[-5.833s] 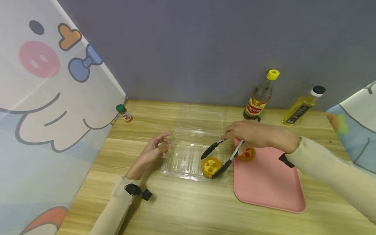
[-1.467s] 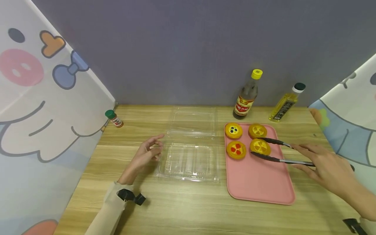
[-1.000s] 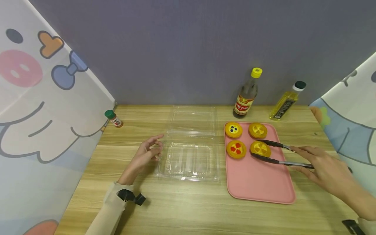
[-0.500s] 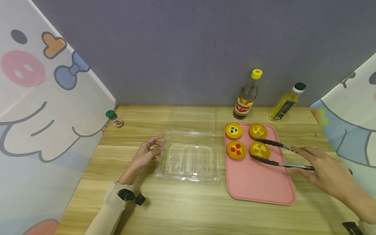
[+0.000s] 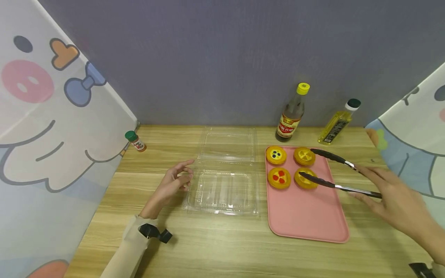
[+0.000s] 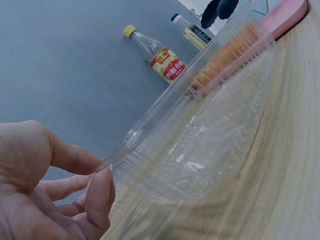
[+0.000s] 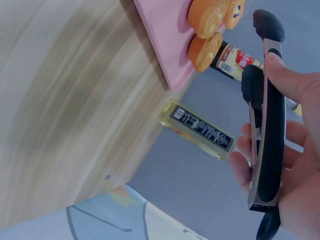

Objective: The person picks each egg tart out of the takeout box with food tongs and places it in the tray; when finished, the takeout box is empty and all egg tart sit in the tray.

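Observation:
My right hand (image 5: 396, 197) grips a pair of black-tipped tongs (image 5: 318, 180). Their arms stand spread over the two right-hand tarts on a pink tray (image 5: 306, 216), with no tart between the tips. The near-right tart (image 5: 306, 178) and far-right tart (image 5: 304, 156) have yellow wedge tops; the left ones are a red-topped tart (image 5: 279, 178) and a tart with dark dots (image 5: 276, 155). Relaxed, slightly bent fingers of my left hand (image 5: 174, 181) reach the left edge of a see-through plastic box (image 5: 222, 189), its lid folded back. In the left wrist view, thumb and forefinger overlap the box's rim (image 6: 132, 137).
Behind the tray stand a dark sauce bottle (image 5: 289, 121) with a yellow cap and a bottle of yellow oil (image 5: 335, 125). A small green-capped spice jar (image 5: 136, 141) is at the back left. A grey wall (image 5: 208, 69) closes off the table's far side.
A tart held in the tongs over the box earlier is now on the tray. The tongs have since opened and lifted off the near-right tart. My left hand stays by the box.

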A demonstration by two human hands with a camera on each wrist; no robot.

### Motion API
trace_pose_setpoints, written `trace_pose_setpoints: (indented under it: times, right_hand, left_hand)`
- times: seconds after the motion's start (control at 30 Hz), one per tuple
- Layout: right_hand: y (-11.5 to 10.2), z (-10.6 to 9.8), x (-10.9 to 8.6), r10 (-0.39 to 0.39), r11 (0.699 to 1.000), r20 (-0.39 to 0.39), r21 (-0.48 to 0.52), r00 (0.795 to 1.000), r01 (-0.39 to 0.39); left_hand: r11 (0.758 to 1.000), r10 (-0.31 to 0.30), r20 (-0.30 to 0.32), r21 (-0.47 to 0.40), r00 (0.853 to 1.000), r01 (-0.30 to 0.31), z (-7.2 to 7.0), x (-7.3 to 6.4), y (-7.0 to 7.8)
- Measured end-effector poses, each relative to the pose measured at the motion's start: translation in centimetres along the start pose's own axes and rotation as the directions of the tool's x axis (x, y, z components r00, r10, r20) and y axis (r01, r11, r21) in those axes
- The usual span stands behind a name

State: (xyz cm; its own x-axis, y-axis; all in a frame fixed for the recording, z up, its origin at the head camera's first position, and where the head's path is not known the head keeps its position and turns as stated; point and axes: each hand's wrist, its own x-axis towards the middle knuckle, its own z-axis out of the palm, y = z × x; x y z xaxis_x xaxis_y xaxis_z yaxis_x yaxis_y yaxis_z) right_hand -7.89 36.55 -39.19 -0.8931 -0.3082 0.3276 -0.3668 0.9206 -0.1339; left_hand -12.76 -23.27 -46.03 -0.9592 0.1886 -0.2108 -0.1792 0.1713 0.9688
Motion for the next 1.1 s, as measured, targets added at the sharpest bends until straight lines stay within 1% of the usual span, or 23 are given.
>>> trace_pose_setpoints:
  times: [0.1,0.37,0.5,0.57,0.7,0.83,1.0,1.07,1.1]
  right_hand:
    - [0.1,0.0,-0.1,0.039,0.999,-0.011,0.015,0.999,-0.039]
    - [0.9,0.7,-0.3,0.13,0.991,-0.035,0.012,0.991,-0.13]
    - [1.6,1.5,-0.4,0.152,0.988,-0.062,0.015,0.986,-0.152]
    - [2.1,2.0,-0.5,0.169,0.986,-0.061,0.016,0.984,-0.168]
    - [2.8,3.1,-1.0,0.232,0.973,-0.018,0.029,0.973,-0.231]
    - [3.6,3.6,-1.4,0.319,0.947,0.052,0.028,0.946,-0.321]
    - [4.8,3.9,-1.9,0.424,0.903,0.156,0.0,0.892,-0.429]
    - [5.3,4.1,-2.0,0.451,0.889,0.184,-0.008,0.873,-0.457]
    - [5.5,4.1,-2.1,0.458,0.885,0.19,-0.008,0.868,-0.466]
  left_hand:
    - [1.0,0.001,0.001,0.001,1.0,-0.001,0.0,0.0,0.0]
    - [1.0,0.016,0.0,-0.017,1.0,-0.016,0.0,0.1,0.0]
    - [1.0,0.014,-0.006,-0.021,1.0,-0.014,0.0,0.2,0.0]
    - [1.0,0.011,-0.012,-0.018,1.0,-0.011,0.0,0.2,0.0]
    - [1.0,-0.001,-0.02,-0.001,1.0,0.001,-0.3,0.1,0.0]
    - [1.0,-0.007,-0.015,0.009,1.0,0.007,-0.6,0.1,0.0]
    - [1.0,-0.01,-0.008,0.016,1.0,0.01,-0.6,0.2,0.0]
    - [1.0,-0.013,-0.012,0.018,1.0,0.013,-0.6,0.3,0.0]
    - [1.0,-0.014,-0.014,0.019,1.0,0.014,-0.5,0.3,0.0]
